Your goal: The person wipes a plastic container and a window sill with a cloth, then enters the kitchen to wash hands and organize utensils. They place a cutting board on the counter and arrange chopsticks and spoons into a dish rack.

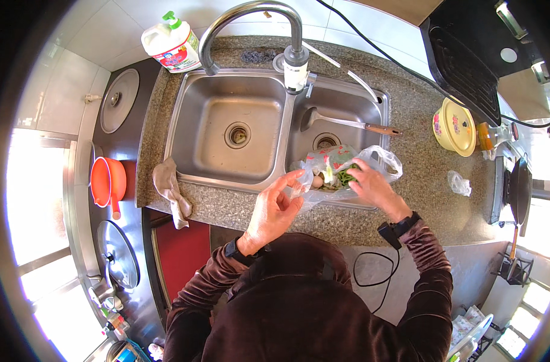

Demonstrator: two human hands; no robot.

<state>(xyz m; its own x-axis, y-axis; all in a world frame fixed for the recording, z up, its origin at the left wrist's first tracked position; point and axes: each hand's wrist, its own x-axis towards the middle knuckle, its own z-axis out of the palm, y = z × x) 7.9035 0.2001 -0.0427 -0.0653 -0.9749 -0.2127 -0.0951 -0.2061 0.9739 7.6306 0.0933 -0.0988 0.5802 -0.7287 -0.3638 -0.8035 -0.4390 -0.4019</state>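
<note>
A clear plastic bag (334, 195) with green vegetable pieces (346, 175), eggshell-like scraps (318, 182) and pale leafy bits lies over the front of the right sink basin. My left hand (277, 208) pinches the bag's left edge between thumb and fingers. At the bag's right side, my right hand (370, 183) has its fingertips on the green pieces; whether it grips any cannot be told. Behind the hands, a ladle (338, 121) with a wooden handle rests across the right basin, its handle over the rim.
The left basin (239, 131) has a drain strainer. A beige cloth (170, 190) hangs at the counter's front edge. Above arches a metal faucet (257, 7). Further out are a detergent jug (175, 50), an orange dipper (107, 181), a yellow lidded pot (453, 126) and a crumpled clear bag (459, 183).
</note>
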